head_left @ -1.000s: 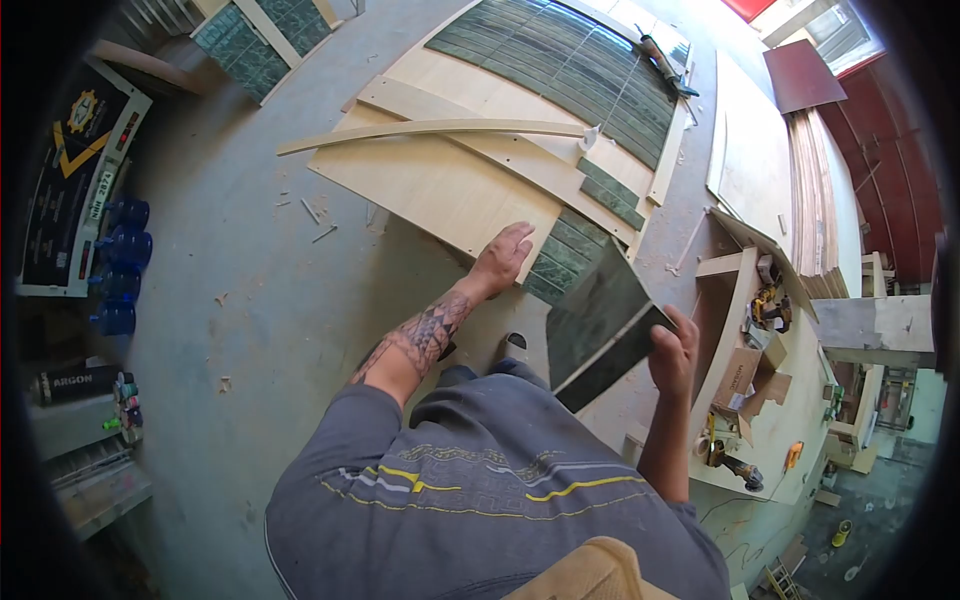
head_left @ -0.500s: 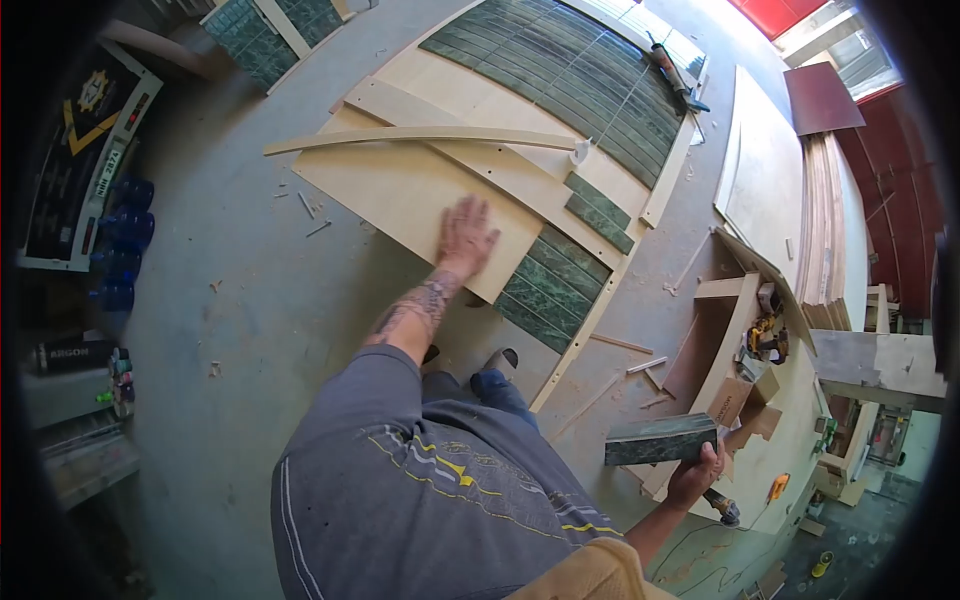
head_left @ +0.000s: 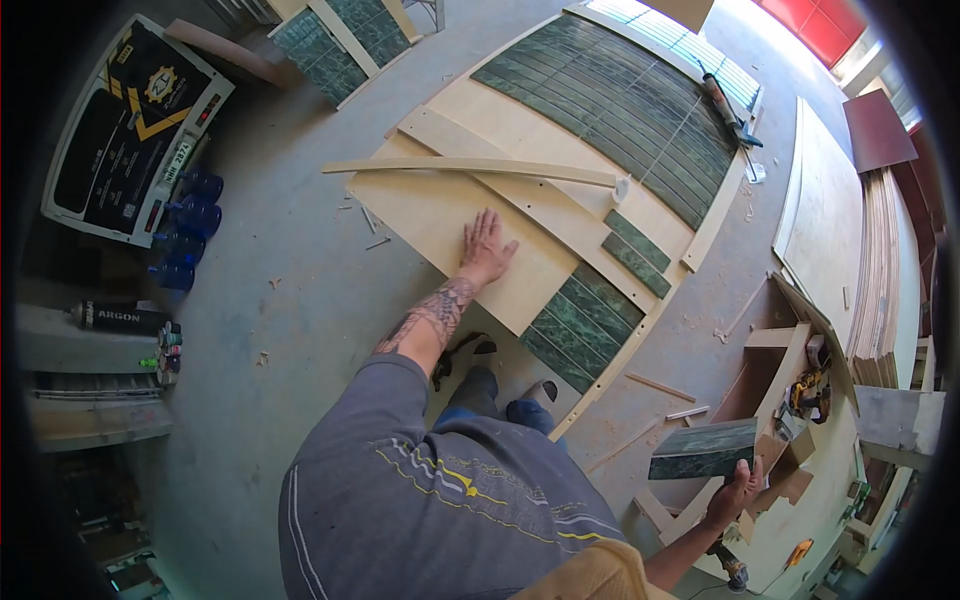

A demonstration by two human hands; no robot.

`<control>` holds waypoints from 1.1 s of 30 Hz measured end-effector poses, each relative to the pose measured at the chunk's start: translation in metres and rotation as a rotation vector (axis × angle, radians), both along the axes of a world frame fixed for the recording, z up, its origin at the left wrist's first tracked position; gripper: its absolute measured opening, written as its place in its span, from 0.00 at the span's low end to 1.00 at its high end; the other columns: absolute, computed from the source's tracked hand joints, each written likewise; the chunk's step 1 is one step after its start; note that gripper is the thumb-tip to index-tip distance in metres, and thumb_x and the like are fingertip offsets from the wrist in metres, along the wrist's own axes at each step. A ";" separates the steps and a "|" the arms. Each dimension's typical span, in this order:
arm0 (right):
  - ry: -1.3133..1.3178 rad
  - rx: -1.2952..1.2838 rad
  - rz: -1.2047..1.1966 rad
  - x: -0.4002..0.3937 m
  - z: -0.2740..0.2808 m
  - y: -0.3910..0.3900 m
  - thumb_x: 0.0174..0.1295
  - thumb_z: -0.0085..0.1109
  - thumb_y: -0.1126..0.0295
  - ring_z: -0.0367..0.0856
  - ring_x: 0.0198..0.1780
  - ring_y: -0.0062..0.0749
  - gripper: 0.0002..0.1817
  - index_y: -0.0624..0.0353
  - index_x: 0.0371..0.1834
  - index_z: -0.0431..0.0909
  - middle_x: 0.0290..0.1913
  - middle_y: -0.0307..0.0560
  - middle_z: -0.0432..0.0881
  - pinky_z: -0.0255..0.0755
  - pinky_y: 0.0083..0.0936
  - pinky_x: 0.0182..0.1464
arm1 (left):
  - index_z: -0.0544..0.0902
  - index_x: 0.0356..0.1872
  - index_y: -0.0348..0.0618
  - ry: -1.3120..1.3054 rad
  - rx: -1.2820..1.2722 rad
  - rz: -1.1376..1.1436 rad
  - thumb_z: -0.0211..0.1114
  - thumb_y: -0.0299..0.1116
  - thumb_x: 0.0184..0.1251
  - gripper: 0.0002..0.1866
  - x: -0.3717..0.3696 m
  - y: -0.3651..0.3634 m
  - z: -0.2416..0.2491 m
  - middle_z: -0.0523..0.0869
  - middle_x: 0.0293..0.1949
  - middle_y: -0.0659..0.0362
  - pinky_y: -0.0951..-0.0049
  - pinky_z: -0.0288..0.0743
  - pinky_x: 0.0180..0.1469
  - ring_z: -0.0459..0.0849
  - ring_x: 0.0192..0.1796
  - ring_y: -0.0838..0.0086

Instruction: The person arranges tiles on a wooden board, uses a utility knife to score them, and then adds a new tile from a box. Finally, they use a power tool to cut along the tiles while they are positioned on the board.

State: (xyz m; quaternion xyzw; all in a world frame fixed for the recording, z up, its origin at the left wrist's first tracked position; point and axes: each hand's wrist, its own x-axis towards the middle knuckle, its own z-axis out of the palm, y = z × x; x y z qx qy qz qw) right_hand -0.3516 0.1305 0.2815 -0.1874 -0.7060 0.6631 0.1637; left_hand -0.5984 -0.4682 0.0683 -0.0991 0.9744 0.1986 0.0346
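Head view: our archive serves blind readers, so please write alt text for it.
A person's left hand presses flat on a plywood sheet on the floor, while the right hand holds a green marble-look tile out to the side. Rows of green tiles cover the panel beyond.

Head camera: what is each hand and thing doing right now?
Left hand: open, flat on the plywood sheet.
Right hand: gripping the green tile, lifted off the floor.
Laid tiles: flat in rows.
Wooden strip: lying across the plywood sheet.
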 end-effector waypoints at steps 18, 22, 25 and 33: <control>0.045 0.356 0.379 -0.126 0.005 -0.234 0.65 0.66 0.68 0.78 0.38 0.26 0.17 0.70 0.51 0.82 0.36 0.42 0.81 0.72 0.25 0.44 | 0.45 0.84 0.33 0.003 -0.162 0.741 0.51 0.61 0.80 0.49 0.030 -0.188 0.012 0.38 0.85 0.33 0.30 0.32 0.81 0.35 0.87 0.42; -0.058 0.507 0.756 -0.156 0.072 -0.322 0.64 0.64 0.63 0.65 0.26 0.31 0.14 0.65 0.35 0.76 0.23 0.46 0.67 0.63 0.34 0.31 | 0.62 0.81 0.35 0.184 0.116 0.062 0.55 0.60 0.79 0.43 0.020 -0.131 0.001 0.54 0.83 0.37 0.35 0.41 0.83 0.50 0.85 0.43; 0.005 0.635 0.981 -0.171 0.069 -0.346 0.60 0.64 0.64 0.62 0.24 0.42 0.18 0.64 0.28 0.65 0.23 0.53 0.62 0.61 0.38 0.30 | 0.65 0.79 0.34 0.059 0.941 -0.243 0.54 0.61 0.81 0.42 0.031 -0.074 0.055 0.66 0.79 0.40 0.50 0.55 0.82 0.63 0.82 0.49; -0.206 0.446 1.017 -0.216 0.064 -0.378 0.65 0.63 0.64 0.63 0.25 0.42 0.16 0.65 0.30 0.68 0.22 0.51 0.68 0.66 0.34 0.30 | 0.68 0.78 0.40 -0.259 2.184 -0.125 0.54 0.44 0.86 0.28 0.087 -0.035 0.083 0.75 0.74 0.50 0.55 0.65 0.79 0.73 0.76 0.61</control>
